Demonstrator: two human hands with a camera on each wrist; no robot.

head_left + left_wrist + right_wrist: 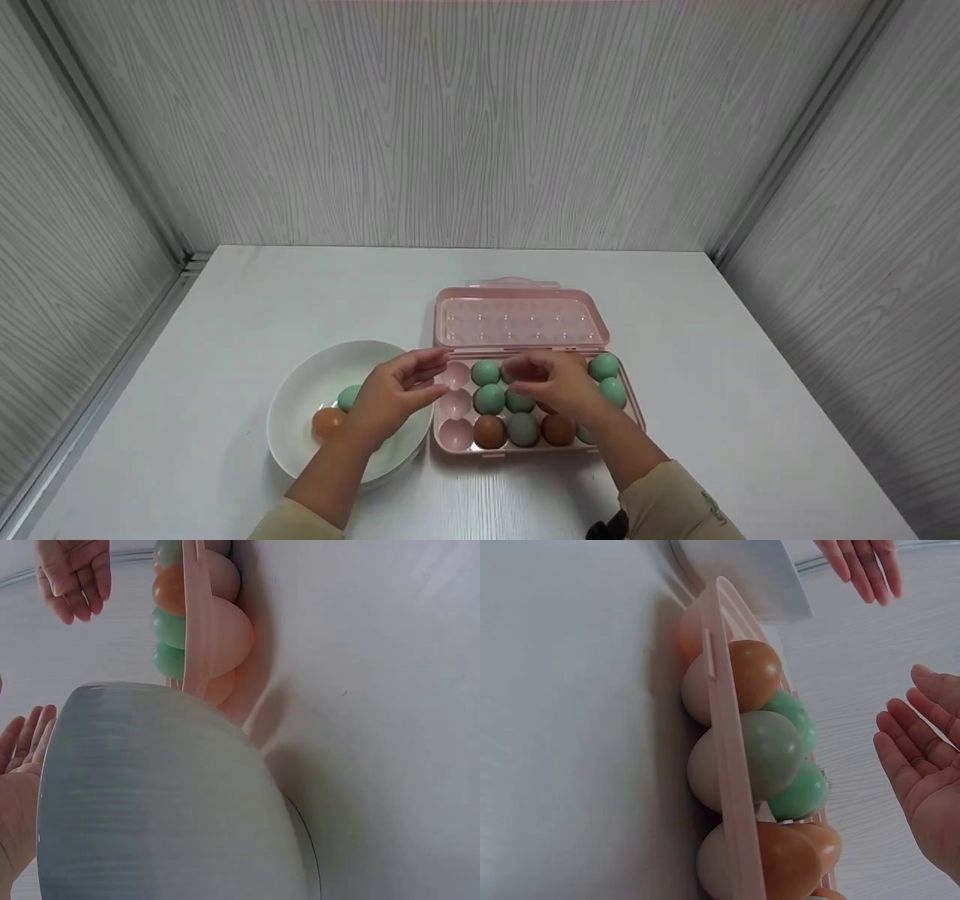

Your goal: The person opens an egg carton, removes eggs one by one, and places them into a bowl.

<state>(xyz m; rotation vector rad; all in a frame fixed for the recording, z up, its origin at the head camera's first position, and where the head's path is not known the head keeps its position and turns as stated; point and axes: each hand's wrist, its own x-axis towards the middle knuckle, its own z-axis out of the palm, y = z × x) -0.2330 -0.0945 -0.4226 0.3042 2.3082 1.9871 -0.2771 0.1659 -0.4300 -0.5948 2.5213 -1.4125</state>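
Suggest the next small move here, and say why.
Probably bring the left hand down to the orange-brown egg in the white bowl and grip it. That hand looks empty and close to the bowl, and the left column of the pink carton shows three empty cups.
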